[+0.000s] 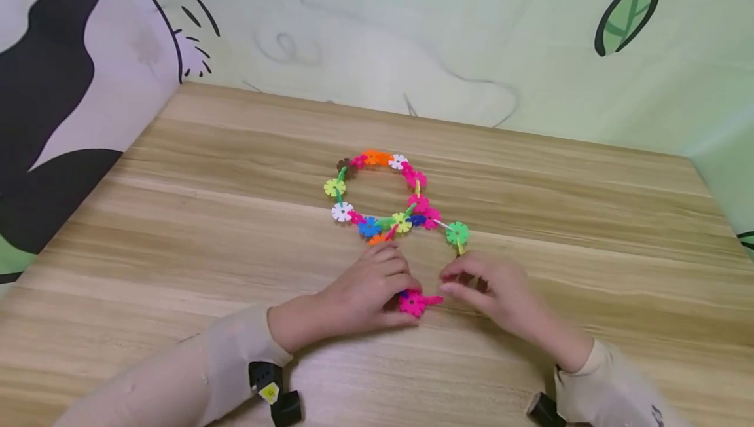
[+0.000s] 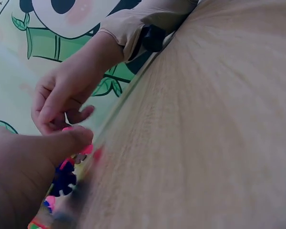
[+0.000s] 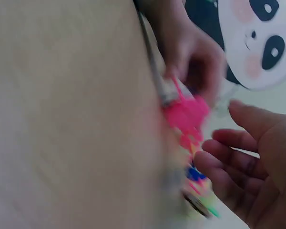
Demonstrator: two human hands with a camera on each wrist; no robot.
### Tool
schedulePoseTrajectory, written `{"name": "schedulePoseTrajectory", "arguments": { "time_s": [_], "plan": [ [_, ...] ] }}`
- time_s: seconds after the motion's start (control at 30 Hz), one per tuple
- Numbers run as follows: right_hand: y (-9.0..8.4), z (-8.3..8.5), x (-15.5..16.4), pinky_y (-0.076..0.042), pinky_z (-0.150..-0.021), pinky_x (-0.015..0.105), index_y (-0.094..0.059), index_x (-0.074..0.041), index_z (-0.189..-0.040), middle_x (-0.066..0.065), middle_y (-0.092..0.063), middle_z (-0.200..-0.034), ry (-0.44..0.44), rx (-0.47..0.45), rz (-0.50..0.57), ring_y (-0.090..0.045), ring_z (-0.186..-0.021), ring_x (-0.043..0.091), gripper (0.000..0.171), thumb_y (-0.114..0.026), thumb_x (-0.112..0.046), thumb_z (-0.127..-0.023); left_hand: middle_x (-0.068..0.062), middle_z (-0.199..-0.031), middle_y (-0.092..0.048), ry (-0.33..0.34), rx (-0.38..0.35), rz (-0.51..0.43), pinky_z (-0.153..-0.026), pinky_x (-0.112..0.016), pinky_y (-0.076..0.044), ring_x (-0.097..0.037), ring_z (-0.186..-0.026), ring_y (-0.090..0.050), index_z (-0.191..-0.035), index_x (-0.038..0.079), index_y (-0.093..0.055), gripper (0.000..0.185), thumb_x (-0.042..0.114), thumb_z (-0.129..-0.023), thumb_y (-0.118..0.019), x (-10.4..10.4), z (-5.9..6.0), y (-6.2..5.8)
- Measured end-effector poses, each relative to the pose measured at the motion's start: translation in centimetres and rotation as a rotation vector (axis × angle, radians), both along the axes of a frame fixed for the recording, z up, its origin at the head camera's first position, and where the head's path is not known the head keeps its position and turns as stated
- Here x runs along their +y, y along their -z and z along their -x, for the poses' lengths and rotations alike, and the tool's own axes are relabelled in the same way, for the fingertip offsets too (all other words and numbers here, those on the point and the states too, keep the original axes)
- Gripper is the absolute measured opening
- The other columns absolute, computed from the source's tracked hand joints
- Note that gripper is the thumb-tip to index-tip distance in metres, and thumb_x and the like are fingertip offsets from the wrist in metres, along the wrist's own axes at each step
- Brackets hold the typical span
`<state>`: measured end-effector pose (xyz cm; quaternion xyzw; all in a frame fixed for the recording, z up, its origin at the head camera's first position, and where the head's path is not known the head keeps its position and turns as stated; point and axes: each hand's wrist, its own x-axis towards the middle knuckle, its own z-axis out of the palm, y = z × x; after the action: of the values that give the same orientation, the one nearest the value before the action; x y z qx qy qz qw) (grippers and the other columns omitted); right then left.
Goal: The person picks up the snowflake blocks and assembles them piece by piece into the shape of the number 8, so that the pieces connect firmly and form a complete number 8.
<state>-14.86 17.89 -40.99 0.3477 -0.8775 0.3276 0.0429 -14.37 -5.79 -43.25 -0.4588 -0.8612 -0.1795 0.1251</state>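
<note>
A chain of small coloured snowflake discs (image 1: 406, 171) lies in a loop on the wooden table (image 1: 206, 217); a green disc (image 1: 457, 233) forms its right end. Just in front of the loop, my left hand (image 1: 396, 286) grips a cluster of pink discs (image 1: 412, 304) against the table, fingers curled over it. My right hand (image 1: 456, 283) hovers beside the cluster's right tip, below the green disc. In the right wrist view the right hand's fingers (image 3: 229, 160) are relaxed and a little apart from the blurred pink discs (image 3: 186, 112), held by the left hand (image 3: 190, 57).
The table meets a wall with a panda print (image 1: 53, 86) on the left and a pale green wall with leaf prints (image 1: 624, 18) at the back. Bare wood stretches to both sides of the loop. Black wrist-camera mounts (image 1: 273, 391) sit on the sleeves.
</note>
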Motion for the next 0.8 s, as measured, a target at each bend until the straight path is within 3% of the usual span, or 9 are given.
{"name": "schedulePoseTrajectory", "arguments": {
  "time_s": [0.1, 0.2, 0.3, 0.43, 0.53, 0.8],
  "plan": [
    [-1.3, 1.3, 0.9, -0.049, -0.06, 0.02, -0.071, -0.009, -0.095, 0.001, -0.07, -0.086, 0.158, 0.002, -0.035, -0.056, -0.07, 0.004, 0.01, -0.067, -0.015, -0.089, 0.002, -0.103, -0.065, -0.024, 0.016, -0.024, -0.112, -0.04, -0.034, -0.016, -0.107, -0.055, -0.109, 0.014, -0.068, 0.046, 0.049, -0.08, -0.072, -0.2, 0.2, -0.3],
    [-2.0, 3.0, 1.4, -0.052, -0.069, 0.027, -0.069, -0.006, -0.104, 0.007, -0.07, -0.096, 0.261, -0.067, -0.081, -0.061, -0.081, 0.015, 0.02, -0.062, -0.021, -0.094, -0.001, -0.105, -0.065, -0.1, 0.027, -0.082, -0.106, -0.039, -0.04, -0.019, -0.108, -0.055, -0.113, 0.012, -0.066, 0.042, 0.042, -0.085, -0.069, -0.3, 0.9, -1.3],
    [-2.1, 4.7, 1.0, -0.053, -0.079, 0.038, -0.066, -0.002, -0.11, 0.012, -0.069, -0.103, 0.267, -0.134, -0.1, -0.063, -0.094, 0.025, 0.027, -0.059, -0.024, -0.096, -0.004, -0.103, -0.066, -0.219, 0.041, -0.108, -0.098, -0.038, -0.044, -0.022, -0.105, -0.056, -0.11, 0.01, -0.067, 0.033, 0.033, -0.087, -0.069, -0.4, 2.1, -2.1],
    [-1.7, 6.4, 0.1, -0.052, -0.086, 0.044, -0.063, 0.0, -0.113, 0.015, -0.069, -0.105, 0.281, -0.193, -0.127, -0.064, -0.099, 0.029, 0.03, -0.057, -0.024, -0.097, -0.007, -0.104, -0.066, -0.304, 0.036, -0.113, -0.095, -0.04, -0.045, -0.025, -0.104, -0.058, -0.108, 0.008, -0.068, 0.029, 0.027, -0.086, -0.071, -0.1, 3.8, -2.5],
    [-1.5, 7.3, -0.8, -0.051, -0.083, 0.041, -0.064, -0.001, -0.112, 0.015, -0.069, -0.103, 0.304, -0.242, -0.155, -0.063, -0.094, 0.026, 0.031, -0.056, -0.027, -0.097, -0.009, -0.107, -0.065, -0.339, 0.008, -0.088, -0.094, -0.041, -0.045, -0.026, -0.103, -0.059, -0.111, 0.01, -0.068, 0.029, 0.025, -0.087, -0.071, 0.4, 4.9, -2.6],
    [-1.2, 8.9, -2.6, -0.043, -0.063, 0.024, -0.068, 0.001, -0.1, 0.011, -0.066, -0.086, 0.315, -0.341, -0.183, -0.054, -0.073, 0.017, 0.028, -0.06, -0.025, -0.094, -0.006, -0.098, -0.066, -0.38, -0.14, 0.092, -0.071, -0.03, -0.05, -0.021, -0.078, -0.06, -0.108, 0.013, -0.07, 0.019, 0.021, -0.091, -0.066, 2.1, 6.8, -2.8]
  ]
}}
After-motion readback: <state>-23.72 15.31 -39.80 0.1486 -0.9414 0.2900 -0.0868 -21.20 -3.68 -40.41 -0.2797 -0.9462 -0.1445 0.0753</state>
